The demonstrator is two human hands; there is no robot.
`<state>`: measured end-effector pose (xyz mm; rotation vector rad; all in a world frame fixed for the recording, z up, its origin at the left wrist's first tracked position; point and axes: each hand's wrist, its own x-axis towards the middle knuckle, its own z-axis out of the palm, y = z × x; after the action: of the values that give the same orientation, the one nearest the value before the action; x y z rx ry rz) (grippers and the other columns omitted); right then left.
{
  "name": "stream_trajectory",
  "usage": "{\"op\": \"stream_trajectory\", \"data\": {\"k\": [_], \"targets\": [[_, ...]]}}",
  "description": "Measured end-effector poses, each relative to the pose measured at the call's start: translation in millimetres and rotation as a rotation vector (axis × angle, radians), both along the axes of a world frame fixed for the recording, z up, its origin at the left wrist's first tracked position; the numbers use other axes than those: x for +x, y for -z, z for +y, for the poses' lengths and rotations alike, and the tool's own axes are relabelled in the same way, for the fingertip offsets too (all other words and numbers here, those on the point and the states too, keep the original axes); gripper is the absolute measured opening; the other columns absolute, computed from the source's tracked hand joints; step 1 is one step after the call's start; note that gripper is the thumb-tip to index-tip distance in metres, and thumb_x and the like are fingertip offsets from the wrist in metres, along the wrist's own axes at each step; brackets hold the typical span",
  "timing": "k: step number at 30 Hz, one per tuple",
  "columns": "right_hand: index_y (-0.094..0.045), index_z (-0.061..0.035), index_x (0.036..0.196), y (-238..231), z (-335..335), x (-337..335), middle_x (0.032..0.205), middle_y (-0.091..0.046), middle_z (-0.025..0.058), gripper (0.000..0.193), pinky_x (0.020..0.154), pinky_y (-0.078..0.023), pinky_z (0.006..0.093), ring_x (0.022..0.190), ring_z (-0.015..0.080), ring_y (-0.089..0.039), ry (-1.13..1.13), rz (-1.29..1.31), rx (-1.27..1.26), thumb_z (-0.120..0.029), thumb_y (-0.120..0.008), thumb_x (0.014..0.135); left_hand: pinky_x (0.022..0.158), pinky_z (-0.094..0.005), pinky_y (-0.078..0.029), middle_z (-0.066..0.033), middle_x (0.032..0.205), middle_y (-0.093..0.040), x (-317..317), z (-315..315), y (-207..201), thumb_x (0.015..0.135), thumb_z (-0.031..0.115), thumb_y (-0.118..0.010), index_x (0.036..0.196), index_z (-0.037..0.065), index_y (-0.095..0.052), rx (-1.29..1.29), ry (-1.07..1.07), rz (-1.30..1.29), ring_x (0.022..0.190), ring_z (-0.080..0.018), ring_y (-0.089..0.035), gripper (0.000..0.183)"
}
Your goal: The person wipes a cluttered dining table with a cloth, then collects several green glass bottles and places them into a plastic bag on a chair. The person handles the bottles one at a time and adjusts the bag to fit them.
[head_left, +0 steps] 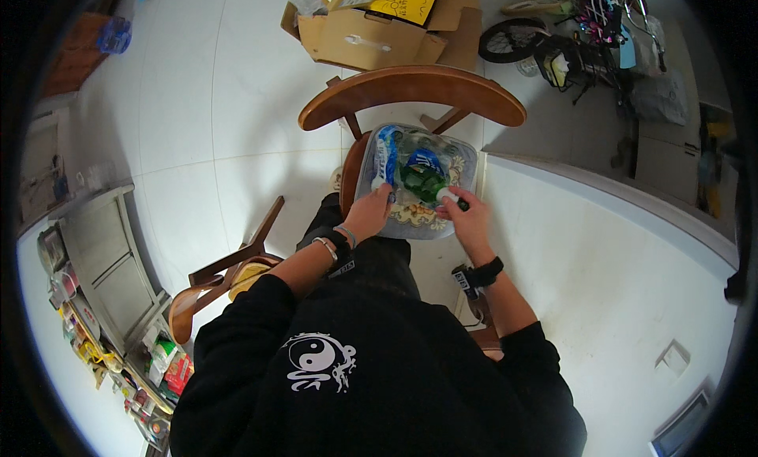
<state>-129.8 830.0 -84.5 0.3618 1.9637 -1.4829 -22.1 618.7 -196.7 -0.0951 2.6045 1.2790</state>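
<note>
A green bottle [421, 181] lies tilted over the chair seat, its neck end pinched by the fingers of my right hand [467, 219]. Something white shows at that neck, partly covered by the fingers. My left hand [369, 210] is closed at the lower end of a clear plastic bottle with a blue and white label [385, 155]. Between and behind these two is another clear bottle with a blue label [426, 157]. All of them are above a grey-edged seat cushion [466, 159] with a floral pattern.
The cushion lies on a wooden chair with a curved backrest [410, 90]. Behind it stand opened cardboard boxes [363, 43]. A bicycle [584, 46] is at the far right. A white low wall [600, 220] runs along the right, and another wooden chair [229, 279] is at left.
</note>
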Motion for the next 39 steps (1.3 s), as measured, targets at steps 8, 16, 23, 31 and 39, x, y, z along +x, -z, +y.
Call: {"op": "stream_trajectory", "data": {"k": [8, 16, 23, 31, 39], "targets": [[-0.066, 0.0007, 0.119, -6.1, -6.5, 9.0, 0.108, -0.071, 0.0200, 0.033, 0.079, -0.059, 0.0348, 0.093, 0.0253, -0.073, -0.513, 0.497, 0.258, -0.011, -0.073, 0.089, 0.071, -0.0487, -0.054, -0.0269, 0.086, -0.068, -7.5, 9.4, 19.0, 0.100, 0.034, -0.056, 0.135, -0.007, -0.040, 0.203, -0.144, -0.449, 0.085, -0.0418, -0.068, 0.056], [-0.064, -0.0004, 0.116, 26.4, -13.4, -6.6, 0.120, -0.064, 0.0266, 0.031, 0.090, -0.052, 0.0484, 0.108, 0.0439, -0.062, -0.725, 0.648, 0.326, -0.013, -0.067, 0.087, 0.091, -0.0514, -0.051, -0.0262, 0.118, -0.066, -52.2, -17.9, -2.9, 0.099, 0.043, -0.054, 0.139, 0.002, -0.049, -0.050, -0.303, -0.287, 0.106, -0.0436, -0.064, 0.058], [-0.068, 0.0039, 0.092, 107.4, -50.6, 7.1, 0.086, -0.068, 0.0269, 0.017, 0.069, -0.053, 0.0496, 0.074, 0.0420, -0.065, -0.449, 0.331, 0.413, -0.011, -0.064, 0.085, 0.087, -0.0493, -0.053, -0.0262, 0.109, -0.068, -120.9, -29.0, 10.8, 0.099, 0.044, -0.054, 0.143, 0.001, -0.047, -0.065, -0.114, -0.227, 0.098, -0.0429, -0.066, 0.062], [-0.044, -0.0034, 0.052, 163.1, -49.6, -34.9, 0.054, -0.052, 0.0144, 0.038, 0.048, -0.039, 0.0423, 0.049, 0.0255, -0.053, -0.985, 0.041, 0.361, -0.007, -0.063, 0.086, 0.078, -0.0511, -0.056, -0.0260, 0.108, -0.068, -113.0, -9.7, 2.6, 0.100, 0.042, -0.051, 0.141, 0.001, -0.047, 0.001, -0.197, -0.297, 0.093, -0.0419, -0.067, 0.058], [-0.044, -0.0073, 0.059, 143.3, -33.2, -25.4, 0.060, -0.046, 0.0064, 0.033, 0.049, -0.032, 0.0350, 0.051, 0.0181, -0.042, -0.098, -0.570, 0.151, -0.003, -0.063, 0.086, 0.081, -0.0507, -0.055, -0.0270, 0.108, -0.066, -101.1, 1.1, 9.7, 0.099, 0.031, -0.056, 0.142, -0.001, -0.044, 0.042, -0.207, -0.174, 0.095, -0.0443, -0.065, 0.055]]}}
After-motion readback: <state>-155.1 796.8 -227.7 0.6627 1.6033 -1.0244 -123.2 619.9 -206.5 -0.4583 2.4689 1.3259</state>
